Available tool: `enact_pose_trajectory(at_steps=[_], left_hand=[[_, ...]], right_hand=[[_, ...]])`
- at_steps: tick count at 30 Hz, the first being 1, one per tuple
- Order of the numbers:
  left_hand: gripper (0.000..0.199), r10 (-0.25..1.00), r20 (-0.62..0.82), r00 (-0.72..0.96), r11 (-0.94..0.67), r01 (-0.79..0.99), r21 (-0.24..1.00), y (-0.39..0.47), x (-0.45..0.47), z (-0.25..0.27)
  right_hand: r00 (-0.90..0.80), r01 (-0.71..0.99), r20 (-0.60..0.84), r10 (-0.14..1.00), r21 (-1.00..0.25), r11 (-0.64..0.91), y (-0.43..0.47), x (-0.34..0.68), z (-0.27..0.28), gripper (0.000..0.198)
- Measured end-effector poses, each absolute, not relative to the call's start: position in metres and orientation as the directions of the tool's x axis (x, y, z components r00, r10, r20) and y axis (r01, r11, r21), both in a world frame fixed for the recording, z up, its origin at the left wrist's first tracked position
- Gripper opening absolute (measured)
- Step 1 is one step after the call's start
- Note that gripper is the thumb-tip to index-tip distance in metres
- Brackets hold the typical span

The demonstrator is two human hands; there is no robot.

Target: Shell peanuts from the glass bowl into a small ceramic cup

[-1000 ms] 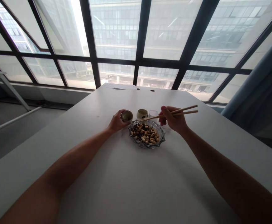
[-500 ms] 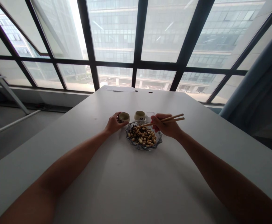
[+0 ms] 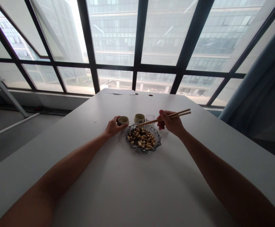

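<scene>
My left hand (image 3: 113,126) is closed around a small tea cup (image 3: 123,120), which it holds just left of a glass bowl (image 3: 144,149). Peanuts in the shell (image 3: 145,138) fill the bowl, with small dark pieces mixed among them at its left side. My right hand (image 3: 171,122) grips a pair of wooden chopsticks (image 3: 175,115). Their tips reach over the far left rim of the bowl, close to the held cup. Whether anything is pinched between the tips is too small to tell.
Behind the bowl stand a second tea cup (image 3: 139,118) with a dark mark and a clear glass cup (image 3: 150,119). Another clear vessel (image 3: 164,130) shows partly under my right hand. Paper (image 3: 119,91) lies at the far edge of the white table (image 3: 128,189), before the windows.
The chopsticks have lifted, and their tips have moved from among the bowl's contents up to its far left rim. My left hand still holds the tea cup. The view has shifted slightly.
</scene>
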State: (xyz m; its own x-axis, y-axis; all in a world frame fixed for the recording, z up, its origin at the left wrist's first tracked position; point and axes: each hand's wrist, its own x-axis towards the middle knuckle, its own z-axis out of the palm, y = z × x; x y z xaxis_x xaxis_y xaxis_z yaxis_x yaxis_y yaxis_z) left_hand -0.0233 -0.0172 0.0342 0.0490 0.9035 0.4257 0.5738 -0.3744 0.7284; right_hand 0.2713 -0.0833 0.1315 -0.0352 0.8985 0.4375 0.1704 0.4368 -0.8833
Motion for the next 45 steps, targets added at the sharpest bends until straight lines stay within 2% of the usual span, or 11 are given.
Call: enact_pose_trajectory(at_steps=[7, 10, 13, 18, 21, 24, 28, 32, 34, 39, 45], left_hand=[[0.086, 0.906, 0.419, 0.055, -0.354, 0.641, 0.681, -0.015, -0.025, 0.046], [0.081, 0.876, 0.468, 0.114, -0.399, 0.716, 0.573, -0.009, -0.011, 0.064], [0.078, 0.856, 0.45, 0.256, -0.454, 0.787, 0.417, -0.001, 0.017, 0.084], [0.088, 0.91, 0.196, 0.365, -0.41, 0.864, 0.292, 0.017, 0.061, 0.103], [0.091, 0.934, 0.035, 0.357, -0.35, 0.888, 0.299, 0.03, 0.071, 0.107], [0.083, 0.916, -0.026, 0.4, -0.369, 0.866, 0.337, 0.043, 0.072, 0.108], [0.073, 0.844, 0.143, 0.517, -0.532, 0.771, 0.35, 0.052, 0.067, 0.102], [0.067, 0.709, 0.385, 0.591, -0.698, 0.665, 0.264, 0.051, 0.061, 0.093], [0.066, 0.667, 0.445, 0.598, -0.733, 0.634, 0.245, 0.05, 0.057, 0.09], [0.067, 0.646, 0.463, 0.606, -0.754, 0.6, 0.267, 0.047, 0.053, 0.087], [0.067, 0.707, 0.437, 0.556, -0.7, 0.635, 0.327, 0.042, 0.052, 0.092]], right_hand=[[0.095, 0.106, 0.462, 0.882, -0.885, 0.453, -0.076, 0.292, 0.144, 0.064], [0.134, 0.103, 0.49, 0.862, -0.872, 0.48, -0.074, 0.302, 0.149, 0.064], [0.175, 0.108, 0.497, 0.85, -0.868, 0.485, -0.072, 0.309, 0.151, 0.063], [0.211, 0.12, 0.487, 0.848, -0.874, 0.472, -0.071, 0.316, 0.153, 0.061], [0.222, 0.122, 0.488, 0.844, -0.873, 0.472, -0.07, 0.32, 0.154, 0.061], [0.231, 0.126, 0.495, 0.838, -0.869, 0.479, -0.069, 0.323, 0.155, 0.061], [0.239, 0.134, 0.501, 0.831, -0.865, 0.483, -0.069, 0.326, 0.156, 0.058], [0.232, 0.138, 0.517, 0.824, -0.856, 0.498, -0.07, 0.326, 0.157, 0.057], [0.229, 0.141, 0.524, 0.82, -0.852, 0.505, -0.071, 0.326, 0.158, 0.058], [0.228, 0.138, 0.524, 0.821, -0.852, 0.506, -0.07, 0.326, 0.158, 0.058], [0.246, 0.123, 0.557, 0.793, -0.83, 0.545, -0.064, 0.303, 0.131, 0.058]])
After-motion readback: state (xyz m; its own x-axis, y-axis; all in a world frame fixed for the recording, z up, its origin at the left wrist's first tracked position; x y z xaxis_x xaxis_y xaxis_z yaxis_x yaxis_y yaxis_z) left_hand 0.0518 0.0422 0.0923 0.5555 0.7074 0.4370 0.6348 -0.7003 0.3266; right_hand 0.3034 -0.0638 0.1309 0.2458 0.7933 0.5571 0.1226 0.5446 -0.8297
